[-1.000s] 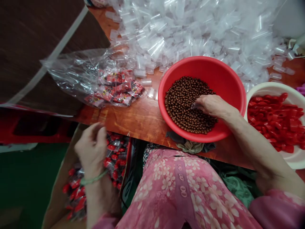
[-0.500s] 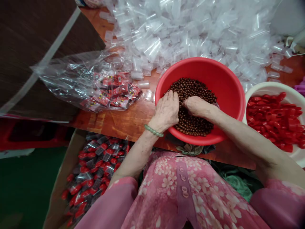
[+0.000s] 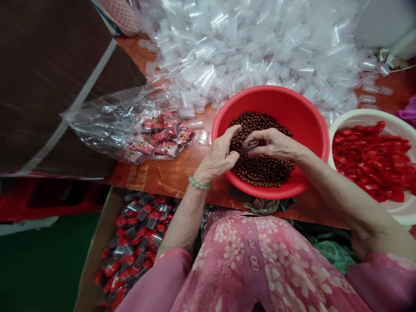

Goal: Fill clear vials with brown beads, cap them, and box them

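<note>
Brown round beads (image 3: 266,172) fill the left part of a red basin (image 3: 305,117). Over the beads, my right hand (image 3: 273,144) pinches a small clear container (image 3: 249,147) with some beads inside, its opening facing up. My left hand (image 3: 222,151), with a green bead bracelet (image 3: 199,183) on the wrist, is at the basin's left rim; its thumb and fingers are apart, close to the container, and nothing shows between them.
A heap of clear plastic containers (image 3: 260,47) covers the back. Red caps (image 3: 370,160) fill a white basin (image 3: 331,143) at right. Red packets (image 3: 156,134) in a clear bag lie left. Below stands a carton (image 3: 94,247) of red-capped containers (image 3: 133,238).
My right hand has come up out of the beads, and the container with beads now shows in it. My left hand has lifted from the beads and opened.
</note>
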The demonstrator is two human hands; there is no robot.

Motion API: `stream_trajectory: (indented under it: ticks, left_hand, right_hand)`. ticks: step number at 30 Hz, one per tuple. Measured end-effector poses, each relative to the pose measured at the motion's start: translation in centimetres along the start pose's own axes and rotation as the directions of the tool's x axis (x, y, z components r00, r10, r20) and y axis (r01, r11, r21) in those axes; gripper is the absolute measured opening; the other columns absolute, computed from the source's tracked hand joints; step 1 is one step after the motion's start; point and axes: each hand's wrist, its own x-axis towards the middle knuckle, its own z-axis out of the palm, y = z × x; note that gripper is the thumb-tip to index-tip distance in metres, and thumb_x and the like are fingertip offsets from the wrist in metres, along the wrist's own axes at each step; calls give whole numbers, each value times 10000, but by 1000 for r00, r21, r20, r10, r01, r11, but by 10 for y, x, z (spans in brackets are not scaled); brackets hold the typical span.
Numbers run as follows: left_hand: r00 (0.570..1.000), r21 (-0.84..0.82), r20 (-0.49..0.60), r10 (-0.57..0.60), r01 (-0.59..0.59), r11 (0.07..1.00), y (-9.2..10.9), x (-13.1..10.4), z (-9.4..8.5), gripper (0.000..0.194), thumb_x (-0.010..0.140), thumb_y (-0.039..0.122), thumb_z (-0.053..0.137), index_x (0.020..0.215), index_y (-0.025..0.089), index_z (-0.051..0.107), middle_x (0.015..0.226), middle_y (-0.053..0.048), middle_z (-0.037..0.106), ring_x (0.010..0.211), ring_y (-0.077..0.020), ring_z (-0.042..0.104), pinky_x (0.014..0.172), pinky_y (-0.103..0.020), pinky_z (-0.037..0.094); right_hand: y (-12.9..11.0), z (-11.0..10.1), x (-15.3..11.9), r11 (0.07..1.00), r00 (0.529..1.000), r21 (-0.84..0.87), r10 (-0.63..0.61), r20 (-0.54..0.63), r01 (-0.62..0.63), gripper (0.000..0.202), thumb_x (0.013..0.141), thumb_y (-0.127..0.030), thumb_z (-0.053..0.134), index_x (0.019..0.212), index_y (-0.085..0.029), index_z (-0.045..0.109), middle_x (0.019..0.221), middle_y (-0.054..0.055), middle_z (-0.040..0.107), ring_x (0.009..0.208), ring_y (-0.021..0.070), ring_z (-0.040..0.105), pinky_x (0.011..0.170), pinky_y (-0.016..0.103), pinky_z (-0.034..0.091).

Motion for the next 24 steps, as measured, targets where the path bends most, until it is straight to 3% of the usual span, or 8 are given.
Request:
stream_trajectory:
  ticks: [5,9,11,14,17,24]
  left_hand:
    - [986,-268,161,-42,84,960,12,-1,13,754,802,220,609,1527,146,416,1569,-182,530,1428,-279,564,1218,-449,458]
    - [986,-357,163,-43,99,929,21,1,27,618,894,355,647,1467,161,519,1494,-143,607,1395,-265,574,1215,-428,445]
    - [982,-406,155,-105,160,900,24,2,30,538,931,410,625,1414,176,581,1438,-121,646,1312,-251,620,1100,-382,535]
    - [955,-473,184,-232,293,831,27,4,29,461,941,480,614,1267,159,675,1221,-93,726,949,-175,699,798,-268,602]
    - [938,-514,209,-276,345,785,28,5,26,441,897,506,675,1130,133,701,986,-43,723,713,-99,632,690,-219,577]
    - [916,-574,296,-270,397,716,27,7,28,439,863,488,747,1094,128,648,889,-38,714,760,-116,693,701,-220,606]
  right_hand:
    - [-3,5,-18,994,997,112,10,-79,-2,329,774,-441,756,973,-180,758,954,34,781,874,198,687,856,345,531]
    - [-3,10,-29,998,978,18,-49,-201,54,291,808,-392,720,1010,-183,722,977,41,773,907,206,690,879,354,533]
    - [-4,12,-34,997,961,-50,-76,-264,66,303,810,-384,725,1030,-179,687,975,42,754,876,193,680,835,327,528]
    - [-4,13,-40,989,939,-136,-94,-332,51,419,803,-398,755,1137,-180,628,961,27,712,810,171,650,758,295,510]
    - [-2,12,-42,986,937,-158,-111,-331,61,477,817,-398,747,1213,-190,581,959,13,678,797,167,636,737,294,498]
    - [1,10,-39,994,955,4,-100,-280,105,354,813,-381,751,1072,-218,573,910,-17,645,746,144,612,707,285,492]
